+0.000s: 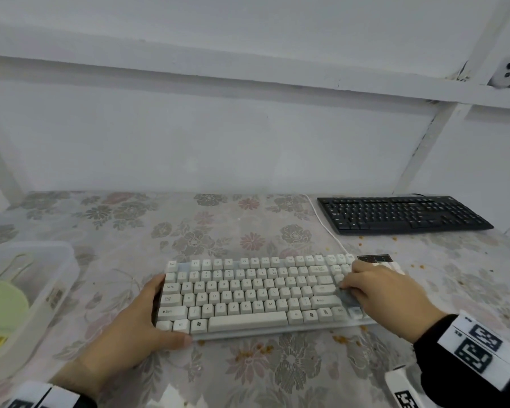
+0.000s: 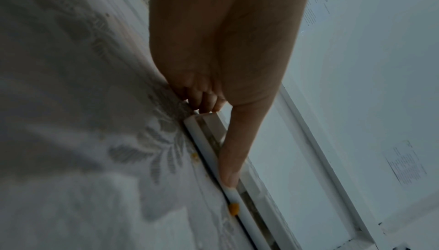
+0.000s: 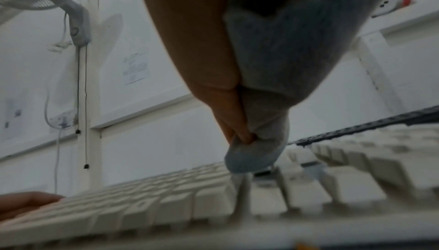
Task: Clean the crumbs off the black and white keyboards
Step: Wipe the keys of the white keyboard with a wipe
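The white keyboard (image 1: 248, 293) lies mid-table on a floral cloth. My left hand (image 1: 152, 315) grips its left end, fingers curled at the side and thumb (image 2: 237, 150) pressed along the front rim (image 2: 204, 141). My right hand (image 1: 374, 287) rests on the keyboard's right part and pinches a grey cloth (image 1: 348, 295), whose bunched tip (image 3: 261, 141) touches the keys (image 3: 166, 197). The black keyboard (image 1: 404, 214) sits at the back right, away from both hands. Orange crumbs (image 1: 343, 338) lie on the table by the white keyboard's front edge, one crumb (image 2: 234, 208) right against it.
A clear plastic tub (image 1: 56, 278) at the left holds a green brush (image 1: 0, 304). A white cable (image 1: 327, 228) runs from the white keyboard toward the wall. More crumbs (image 1: 395, 238) lie in front of the black keyboard. The wall closes off the table's back.
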A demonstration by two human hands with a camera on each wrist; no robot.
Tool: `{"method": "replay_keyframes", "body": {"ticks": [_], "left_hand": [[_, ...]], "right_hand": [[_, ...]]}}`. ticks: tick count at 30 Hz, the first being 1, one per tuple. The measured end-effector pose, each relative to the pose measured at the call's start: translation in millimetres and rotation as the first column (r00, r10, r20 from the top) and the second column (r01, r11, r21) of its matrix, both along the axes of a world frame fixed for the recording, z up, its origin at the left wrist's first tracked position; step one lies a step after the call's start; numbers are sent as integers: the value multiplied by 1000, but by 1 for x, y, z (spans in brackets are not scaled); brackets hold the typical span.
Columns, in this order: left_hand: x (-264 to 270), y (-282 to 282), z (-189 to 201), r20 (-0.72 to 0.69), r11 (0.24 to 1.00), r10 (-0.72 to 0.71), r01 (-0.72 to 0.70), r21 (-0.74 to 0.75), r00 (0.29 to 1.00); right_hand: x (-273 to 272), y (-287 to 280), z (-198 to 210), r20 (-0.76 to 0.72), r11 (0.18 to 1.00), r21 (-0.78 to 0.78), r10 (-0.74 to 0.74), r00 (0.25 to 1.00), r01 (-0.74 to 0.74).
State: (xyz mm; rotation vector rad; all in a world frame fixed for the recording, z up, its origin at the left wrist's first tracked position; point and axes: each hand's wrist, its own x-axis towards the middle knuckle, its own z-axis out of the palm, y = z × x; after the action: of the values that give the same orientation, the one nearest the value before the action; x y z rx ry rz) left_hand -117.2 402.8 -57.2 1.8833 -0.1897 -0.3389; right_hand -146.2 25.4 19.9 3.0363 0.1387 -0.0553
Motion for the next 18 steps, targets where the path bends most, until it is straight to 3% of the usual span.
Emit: {"method": "replay_keyframes", "body": {"ticks": [7, 11, 18], "left_hand": [[1, 2, -1, -7, 1000, -1, 1, 22, 1000], [1, 2, 0, -15, 1000, -5, 5, 22, 1000], [1, 0, 0, -18, 999, 12, -11, 35, 1000]], "right_hand": [[0, -23, 4, 8, 985, -120, -121, 993, 122], [-8, -39, -1, 37, 995, -96, -36, 999, 40], [-15, -78, -12, 124, 981, -50, -179, 976, 186]]}}
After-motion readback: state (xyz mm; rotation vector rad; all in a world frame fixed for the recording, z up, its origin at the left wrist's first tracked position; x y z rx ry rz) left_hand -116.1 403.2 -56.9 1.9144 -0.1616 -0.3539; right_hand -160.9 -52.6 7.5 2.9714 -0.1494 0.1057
